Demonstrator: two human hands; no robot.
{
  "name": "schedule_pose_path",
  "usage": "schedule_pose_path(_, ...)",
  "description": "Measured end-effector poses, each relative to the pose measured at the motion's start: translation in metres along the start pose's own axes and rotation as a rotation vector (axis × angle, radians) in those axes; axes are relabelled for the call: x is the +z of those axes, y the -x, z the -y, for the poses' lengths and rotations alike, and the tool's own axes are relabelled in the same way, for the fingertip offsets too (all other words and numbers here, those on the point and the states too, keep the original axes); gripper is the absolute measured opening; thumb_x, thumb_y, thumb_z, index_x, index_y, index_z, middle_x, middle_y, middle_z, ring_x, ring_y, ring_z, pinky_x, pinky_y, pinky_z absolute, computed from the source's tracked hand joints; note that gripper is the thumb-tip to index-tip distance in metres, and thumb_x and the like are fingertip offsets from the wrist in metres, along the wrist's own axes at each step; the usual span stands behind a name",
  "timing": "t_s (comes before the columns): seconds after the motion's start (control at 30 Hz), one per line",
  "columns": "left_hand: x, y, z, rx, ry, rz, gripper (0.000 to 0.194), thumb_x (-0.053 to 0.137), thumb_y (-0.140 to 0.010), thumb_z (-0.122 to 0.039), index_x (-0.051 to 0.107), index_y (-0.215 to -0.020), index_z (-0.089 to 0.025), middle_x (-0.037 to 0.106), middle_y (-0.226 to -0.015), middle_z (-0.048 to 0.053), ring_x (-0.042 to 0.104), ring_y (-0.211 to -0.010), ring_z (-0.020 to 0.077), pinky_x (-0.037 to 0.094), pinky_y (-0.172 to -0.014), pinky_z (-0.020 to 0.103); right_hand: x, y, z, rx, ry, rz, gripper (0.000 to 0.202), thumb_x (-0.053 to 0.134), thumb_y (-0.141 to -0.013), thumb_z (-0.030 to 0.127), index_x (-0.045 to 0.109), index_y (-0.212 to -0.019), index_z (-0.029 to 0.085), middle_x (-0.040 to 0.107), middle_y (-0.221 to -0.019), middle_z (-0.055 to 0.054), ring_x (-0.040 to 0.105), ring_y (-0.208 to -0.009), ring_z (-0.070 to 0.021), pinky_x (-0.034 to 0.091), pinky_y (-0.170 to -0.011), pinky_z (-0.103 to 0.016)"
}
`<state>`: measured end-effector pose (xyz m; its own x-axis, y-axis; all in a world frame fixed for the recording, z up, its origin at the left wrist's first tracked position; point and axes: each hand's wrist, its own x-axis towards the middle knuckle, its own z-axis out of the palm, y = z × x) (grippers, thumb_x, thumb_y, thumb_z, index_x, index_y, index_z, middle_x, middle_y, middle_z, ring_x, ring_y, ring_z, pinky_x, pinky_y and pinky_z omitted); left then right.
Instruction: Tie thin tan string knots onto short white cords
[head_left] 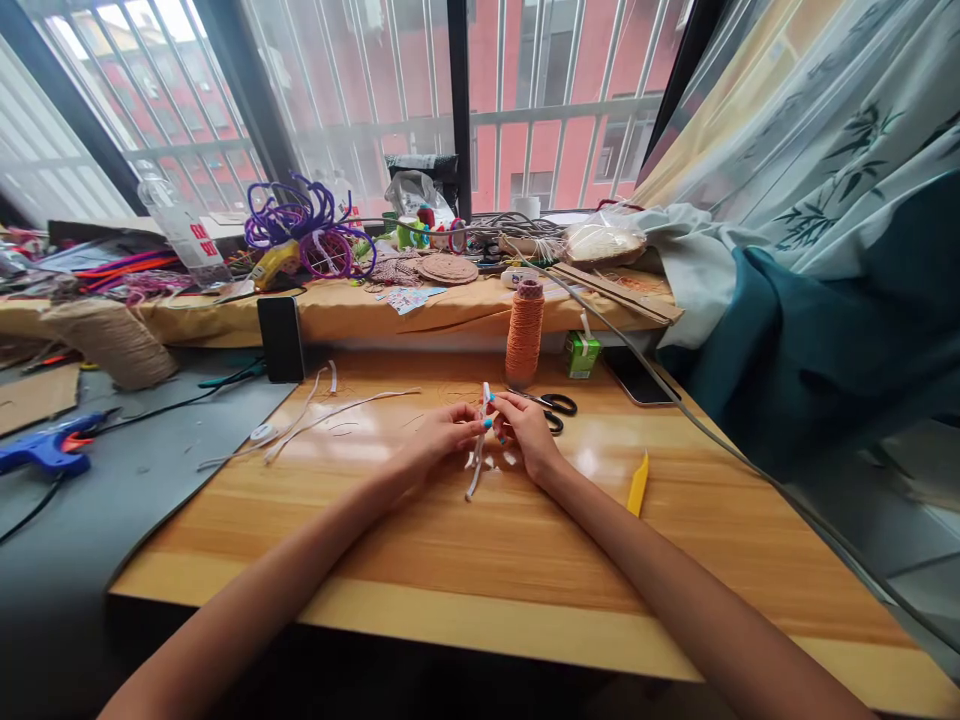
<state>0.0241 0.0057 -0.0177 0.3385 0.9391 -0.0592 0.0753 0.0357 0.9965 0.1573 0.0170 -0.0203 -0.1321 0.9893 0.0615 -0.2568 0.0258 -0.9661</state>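
Note:
Just above the wooden table (pixel 420 530), a thin white cord (pixel 474 480) runs upright between my hands, its lower end hanging toward the tabletop. My left hand (pixel 448 430) pinches it from the left with thumb and fingertips. On the other side my right hand (pixel 529 428) has its fingertips closed on the cord's upper part. Blue polish covers the nails. Small white scraps (pixel 491 462) lie beneath the fingers. Behind my right hand are black-handled scissors (pixel 559 404), their blades partly hidden. A cone of orange yarn (pixel 524 335) stands beyond.
Loose white cords (pixel 345 407) lie at left, near a leaning phone (pixel 280 340). A blue glue gun (pixel 49 447) rests on the grey mat. To the right are a yellow tool (pixel 638 484), a green box (pixel 582 354) and a long cable (pixel 697 425). Craft materials crowd the shelf.

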Motion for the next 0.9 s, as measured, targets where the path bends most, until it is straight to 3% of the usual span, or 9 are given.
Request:
schedule_pose_path(0.13, -0.001, -0.003, 0.002, 0.016, -0.140, -0.031, 0.029, 0.054, -0.067, -0.043, 0.049, -0.071, -0.014, 0.042, -0.050, -0.006, 0.031, -0.040, 0.0034, 0.021, -0.040, 0.016, 0.000, 0.000, -0.002, -0.002, 0.059, 0.002, 0.012, 0.052, -0.064, 0.026, 0.055, -0.063, 0.014, 0.047, -0.048, 0.005, 0.037, -0.038, -0.0032, 0.027, -0.038, -0.016)
schedule_pose_path(0.33, -0.004, -0.002, -0.003, 0.237, -0.276, -0.268, 0.026, 0.051, -0.071, -0.039, 0.052, -0.081, -0.015, 0.053, -0.074, 0.000, 0.038, -0.049, 0.0044, 0.028, -0.044, 0.017, 0.002, 0.000, -0.005, -0.005, 0.143, 0.047, 0.015, 0.051, -0.065, 0.029, 0.053, -0.060, 0.015, 0.043, -0.040, 0.007, 0.034, -0.033, -0.0041, 0.023, -0.033, -0.017)
schedule_pose_path(0.47, -0.006, -0.001, -0.007, 0.276, -0.252, -0.250, 0.029, 0.050, -0.072, -0.036, 0.051, -0.092, -0.016, 0.053, -0.071, -0.001, 0.039, -0.049, 0.0053, 0.029, -0.044, 0.017, 0.003, 0.001, -0.003, -0.015, 0.211, 0.116, 0.019, 0.051, -0.066, 0.032, 0.055, -0.060, 0.015, 0.048, -0.045, 0.005, 0.036, -0.032, -0.0040, 0.025, -0.034, -0.018)
schedule_pose_path(0.73, -0.010, -0.002, -0.008, 0.235, -0.327, -0.169, 0.032, 0.047, -0.074, -0.037, 0.056, -0.095, -0.015, 0.054, -0.068, 0.001, 0.041, -0.054, 0.0075, 0.031, -0.048, 0.018, 0.003, 0.002, -0.004, -0.047, 0.270, 0.152, 0.018, 0.048, -0.068, 0.030, 0.054, -0.058, 0.015, 0.051, -0.050, 0.004, 0.039, -0.035, -0.0045, 0.028, -0.036, -0.018)
schedule_pose_path(0.9, -0.012, -0.003, -0.008, 0.245, -0.354, -0.197, 0.028, 0.049, -0.071, -0.041, 0.055, -0.077, -0.014, 0.051, -0.064, -0.001, 0.039, -0.053, 0.0066, 0.030, -0.048, 0.018, 0.004, 0.004, -0.003, -0.053, 0.320, 0.074, 0.020, 0.046, -0.069, 0.028, 0.049, -0.053, 0.016, 0.043, -0.040, 0.005, 0.037, -0.034, -0.0057, 0.028, -0.036, -0.018)
